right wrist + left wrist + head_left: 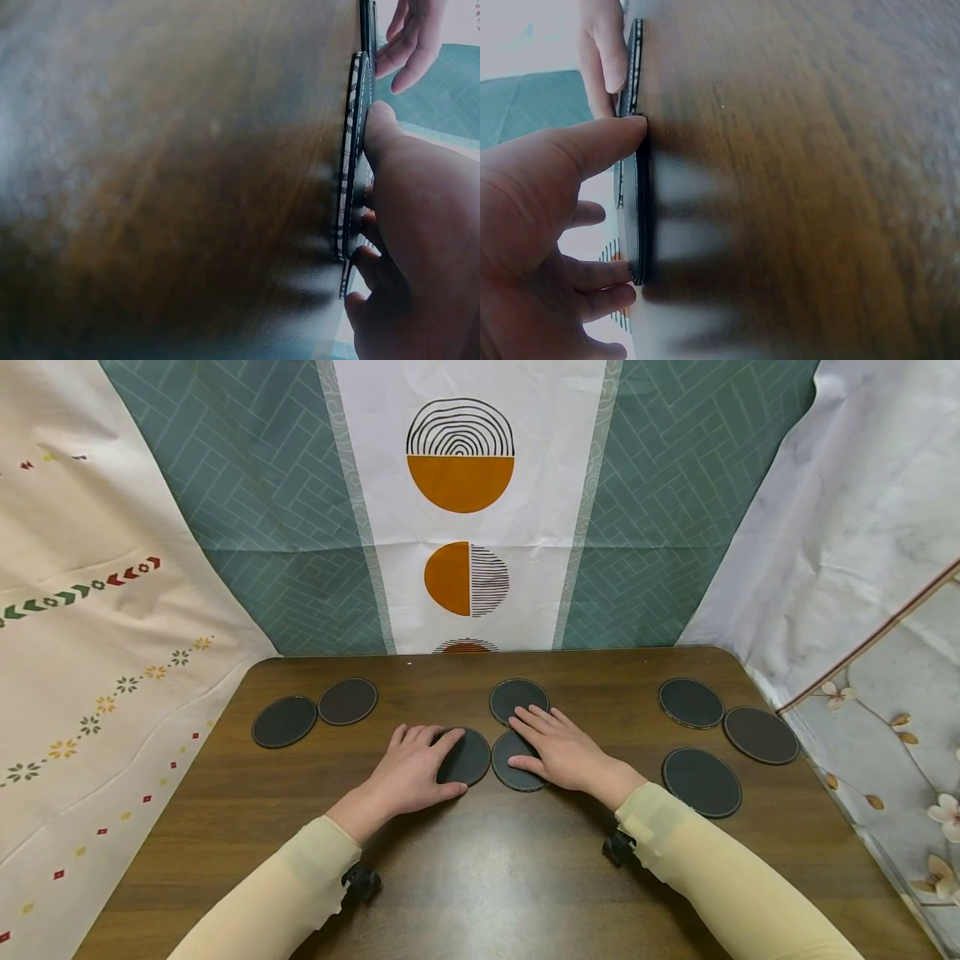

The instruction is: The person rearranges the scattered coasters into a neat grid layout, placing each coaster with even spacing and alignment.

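Near the table's middle, my left hand (412, 772) spans a round black coaster (468, 758), thumb at its near edge and fingers at its far edge. In the left wrist view the thumb (622, 139) touches the rim of that coaster. My right hand (562, 752) lies with fairly straight fingers over a second black coaster (504, 752), its fingertips reaching a third coaster (513, 696) just behind. These three coasters sit close together; the right hand covers part of two. In the right wrist view, a patterned rim shows on the coaster (349, 157) beside the right thumb.
Two dark coasters, one black (285, 722) and one brownish (348, 702), lie at the far left. At the right are two black coasters (692, 702) (702, 782) and a brownish one (761, 735) near the table edge. Patterned cloths surround the wooden table (480, 877).
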`<state>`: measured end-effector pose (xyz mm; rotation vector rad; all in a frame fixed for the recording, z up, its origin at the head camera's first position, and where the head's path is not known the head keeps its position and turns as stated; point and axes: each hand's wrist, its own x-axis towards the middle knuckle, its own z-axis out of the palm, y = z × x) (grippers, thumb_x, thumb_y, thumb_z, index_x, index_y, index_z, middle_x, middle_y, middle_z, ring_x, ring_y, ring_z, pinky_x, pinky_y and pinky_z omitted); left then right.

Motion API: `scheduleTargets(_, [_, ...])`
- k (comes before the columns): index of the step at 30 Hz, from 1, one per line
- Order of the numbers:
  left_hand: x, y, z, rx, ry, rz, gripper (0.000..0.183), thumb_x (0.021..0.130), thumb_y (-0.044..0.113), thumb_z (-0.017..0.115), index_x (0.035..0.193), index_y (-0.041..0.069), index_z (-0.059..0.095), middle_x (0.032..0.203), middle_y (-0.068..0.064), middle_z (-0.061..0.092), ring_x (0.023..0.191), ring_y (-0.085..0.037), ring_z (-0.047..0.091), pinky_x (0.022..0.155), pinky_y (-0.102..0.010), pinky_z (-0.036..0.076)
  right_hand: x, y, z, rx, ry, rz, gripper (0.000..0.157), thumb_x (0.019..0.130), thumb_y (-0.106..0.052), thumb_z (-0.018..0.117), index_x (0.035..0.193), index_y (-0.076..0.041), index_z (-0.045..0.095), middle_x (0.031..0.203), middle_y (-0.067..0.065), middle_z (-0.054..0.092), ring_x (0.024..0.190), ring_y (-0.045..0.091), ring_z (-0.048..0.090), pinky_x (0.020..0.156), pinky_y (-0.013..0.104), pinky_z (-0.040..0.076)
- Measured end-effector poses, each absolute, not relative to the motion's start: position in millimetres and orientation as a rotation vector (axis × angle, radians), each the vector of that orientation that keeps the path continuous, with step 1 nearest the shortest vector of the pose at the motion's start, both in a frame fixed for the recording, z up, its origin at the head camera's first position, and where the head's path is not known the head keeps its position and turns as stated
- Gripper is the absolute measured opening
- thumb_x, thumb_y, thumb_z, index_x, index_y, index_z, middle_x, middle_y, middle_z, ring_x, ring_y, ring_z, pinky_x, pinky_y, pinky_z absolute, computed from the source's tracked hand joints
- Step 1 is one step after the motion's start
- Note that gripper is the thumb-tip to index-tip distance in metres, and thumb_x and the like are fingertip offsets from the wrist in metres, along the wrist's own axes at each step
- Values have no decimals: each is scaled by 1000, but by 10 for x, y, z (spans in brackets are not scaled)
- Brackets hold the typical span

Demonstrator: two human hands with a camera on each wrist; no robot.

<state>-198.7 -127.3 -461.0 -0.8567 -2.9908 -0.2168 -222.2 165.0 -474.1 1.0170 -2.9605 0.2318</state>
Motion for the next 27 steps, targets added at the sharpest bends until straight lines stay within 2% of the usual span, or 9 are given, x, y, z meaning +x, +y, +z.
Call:
scheduleTargets(11, [-1965, -1276, -4595, -857, -3000, -257, 87, 83, 62, 74, 154, 22, 45, 145, -16, 49, 133, -37, 45, 110, -64, 26, -2221, 1653, -4748, 1028, -2944, 237, 76, 101, -60, 46, 158, -10, 35, 163, 10, 29, 150, 32, 25, 120, 53, 18])
scheduleTargets(27, [-1970, -1309, -4589, -853, -3005, -304, 89, 83, 69, 69, 154, 23, 44, 153, -18, 41, 136, -38, 42, 111, -64, 25, -2220, 1656, -4750, 1018, -2947, 232, 77, 101, -61, 47, 158, -10, 35, 163, 10, 29, 150, 32, 24, 120, 54, 18])
